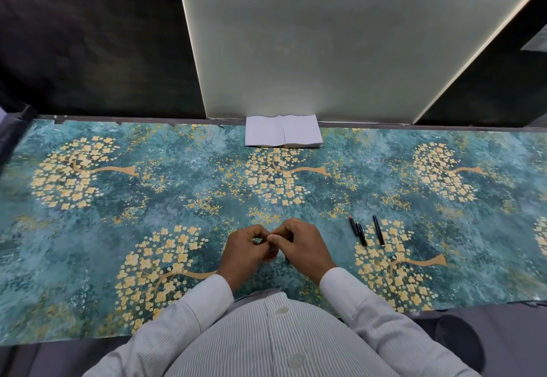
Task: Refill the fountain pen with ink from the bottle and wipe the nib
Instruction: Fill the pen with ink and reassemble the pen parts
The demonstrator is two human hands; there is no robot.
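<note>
White-cuffed left hand [247,248] | right hand [299,245] | fingers curled, fingertips meeting | held item hidden

One view only, from a camera worn on the person's head; it looks forward and steeply down over the chest and sleeves onto the table [88,199], wide-angled, so the table's edges bow; both hands sit close below, near the bottom centre; the far wall [325,36] fills the top; no second view shares the scene.
</note>
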